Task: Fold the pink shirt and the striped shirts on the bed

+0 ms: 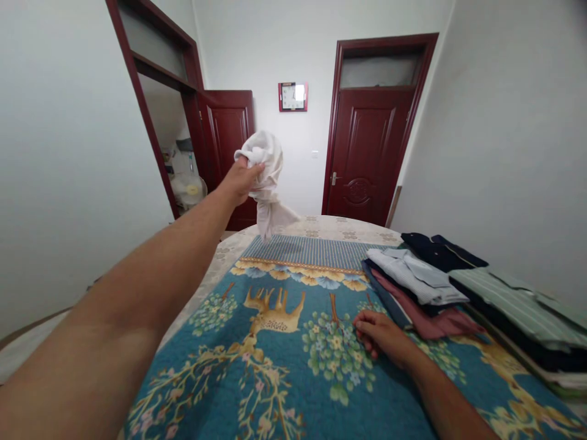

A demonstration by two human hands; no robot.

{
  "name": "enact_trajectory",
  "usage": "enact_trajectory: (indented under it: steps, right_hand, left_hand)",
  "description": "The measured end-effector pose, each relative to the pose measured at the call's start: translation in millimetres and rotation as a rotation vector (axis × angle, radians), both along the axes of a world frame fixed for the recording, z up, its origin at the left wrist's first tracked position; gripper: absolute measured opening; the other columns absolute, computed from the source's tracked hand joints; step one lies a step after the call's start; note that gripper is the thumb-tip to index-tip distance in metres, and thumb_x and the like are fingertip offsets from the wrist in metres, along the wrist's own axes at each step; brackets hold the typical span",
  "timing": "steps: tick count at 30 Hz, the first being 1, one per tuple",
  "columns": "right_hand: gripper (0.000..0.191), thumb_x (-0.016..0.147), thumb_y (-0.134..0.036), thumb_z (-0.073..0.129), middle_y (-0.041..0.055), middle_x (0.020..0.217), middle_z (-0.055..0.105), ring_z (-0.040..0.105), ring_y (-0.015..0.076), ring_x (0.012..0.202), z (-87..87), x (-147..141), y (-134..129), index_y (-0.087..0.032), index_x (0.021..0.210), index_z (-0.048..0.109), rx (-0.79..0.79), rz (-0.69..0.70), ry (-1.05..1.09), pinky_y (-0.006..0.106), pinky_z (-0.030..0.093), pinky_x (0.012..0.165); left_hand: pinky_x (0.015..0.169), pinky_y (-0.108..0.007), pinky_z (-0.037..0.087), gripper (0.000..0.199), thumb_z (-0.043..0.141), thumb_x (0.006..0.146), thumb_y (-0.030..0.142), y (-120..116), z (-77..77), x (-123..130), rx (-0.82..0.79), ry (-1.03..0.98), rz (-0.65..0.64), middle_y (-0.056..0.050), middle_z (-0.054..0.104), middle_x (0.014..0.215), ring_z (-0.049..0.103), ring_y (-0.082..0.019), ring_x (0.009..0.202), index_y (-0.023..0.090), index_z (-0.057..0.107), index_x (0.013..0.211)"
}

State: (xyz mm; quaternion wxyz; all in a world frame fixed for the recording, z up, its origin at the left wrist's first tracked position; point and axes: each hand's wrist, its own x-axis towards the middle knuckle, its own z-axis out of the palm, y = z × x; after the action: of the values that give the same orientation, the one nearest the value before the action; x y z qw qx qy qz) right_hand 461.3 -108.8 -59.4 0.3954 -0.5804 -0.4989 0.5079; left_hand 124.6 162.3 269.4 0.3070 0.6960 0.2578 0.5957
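My left hand [247, 177] reaches far forward, raised above the far part of the table, its fingers closed on a crumpled white cloth garment [270, 162]. The garment is bunched at the top and its lower end hangs loose; its exact kind cannot be made out. Low over the teal patterned quilt [275, 385], my right hand [378, 333] has its fingers curled in, with nothing visible in them. It is just left of a stack of folded clothes, with a light grey shirt [419, 275] on top and a dusty red garment [440, 321] beneath.
A second folded stack with a green striped shirt [518, 302] on top lies at the right edge. Behind it is a folded dark navy garment [440, 252]. The quilt covers a table with a pale patterned cloth [330, 226]. Beyond stand a white wall and dark red doors [367, 146].
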Motion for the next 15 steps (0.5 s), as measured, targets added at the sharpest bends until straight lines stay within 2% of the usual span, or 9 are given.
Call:
enact_trajectory:
  steps: [2, 4, 7, 10, 11, 13, 15]
  right_hand:
    - [0.044, 0.079, -0.062, 0.072, -0.0039, 0.071, 0.062, 0.053, 0.0097, 0.049, -0.4, 0.5, 0.4, -0.021, 0.089, 0.06, -0.008, -0.002, 0.0, 0.022, 0.041, 0.041]
    - [0.044, 0.079, -0.062, 0.072, -0.0041, 0.07, 0.061, 0.052, 0.0094, 0.048, -0.4, 0.6, 0.4, -0.021, 0.089, 0.06, -0.017, -0.003, 0.001, 0.022, 0.04, 0.041]
    - [0.044, 0.079, -0.062, 0.072, -0.0039, 0.07, 0.061, 0.051, 0.0093, 0.047, 0.6, -0.1, -0.4, -0.021, 0.088, 0.06, -0.014, 0.0, 0.009, 0.022, 0.04, 0.042]
    - [0.044, 0.078, -0.063, 0.072, -0.0031, 0.07, 0.061, 0.05, 0.0096, 0.048, 3.0, -1.1, -1.8, -0.022, 0.086, 0.059, -0.007, -0.002, -0.002, 0.023, 0.039, 0.042]
    - [0.044, 0.078, -0.063, 0.072, -0.003, 0.07, 0.061, 0.05, 0.0097, 0.048, 3.9, -1.5, -2.3, -0.022, 0.086, 0.06, -0.008, -0.002, -0.012, 0.023, 0.04, 0.042]
    - [0.045, 0.077, -0.064, 0.072, -0.0029, 0.07, 0.06, 0.051, 0.0101, 0.048, 5.7, -2.0, -3.0, -0.022, 0.086, 0.06, -0.014, -0.001, -0.029, 0.024, 0.04, 0.043]
    - [0.045, 0.076, -0.064, 0.072, -0.0029, 0.071, 0.06, 0.052, 0.0103, 0.049, 6.8, -2.1, -3.4, -0.022, 0.086, 0.06, -0.019, 0.0, -0.033, 0.024, 0.041, 0.043]
  left_hand:
    - [0.085, -0.045, 0.062, 0.055, 0.077, 0.087, 0.036, 3.9, -3.0, -10.7, -0.161, 0.028, -0.013, -0.012, 0.07, 0.131, 0.071, -0.025, 0.102, 0.024, 0.057, 0.136]
    - [0.075, -0.038, 0.06, 0.047, 0.075, 0.088, 0.039, -0.2, -25.4, -25.7, -0.31, 0.166, 0.051, -0.009, 0.072, 0.118, 0.071, -0.021, 0.091, 0.024, 0.06, 0.131]
    - [0.066, -0.032, 0.054, 0.037, 0.078, 0.085, 0.039, -13.3, -81.8, -53.5, -0.473, 0.4, 0.168, -0.007, 0.072, 0.09, 0.066, -0.019, 0.076, 0.019, 0.069, 0.114]
    - [0.066, -0.036, 0.051, 0.032, 0.087, 0.073, 0.036, -31.2, -142.6, -85.3, -0.568, 0.611, 0.275, -0.008, 0.068, 0.072, 0.065, -0.024, 0.071, 0.014, 0.074, 0.091]
    - [0.069, -0.035, 0.052, 0.029, 0.086, 0.073, 0.038, -37.9, -159.6, -96.6, -0.524, 0.766, 0.394, -0.008, 0.07, 0.072, 0.068, -0.025, 0.075, 0.015, 0.074, 0.087]
    - [0.08, -0.037, 0.054, 0.024, 0.083, 0.073, 0.032, -50.9, -184.9, -119.8, -0.502, 0.84, 0.506, -0.012, 0.076, 0.084, 0.072, -0.031, 0.09, 0.015, 0.075, 0.089]
    - [0.089, -0.038, 0.053, 0.026, 0.075, 0.079, 0.03, -61.8, -196.6, -143.1, -0.483, 0.855, 0.573, -0.015, 0.079, 0.1, 0.072, -0.034, 0.104, 0.014, 0.077, 0.099]
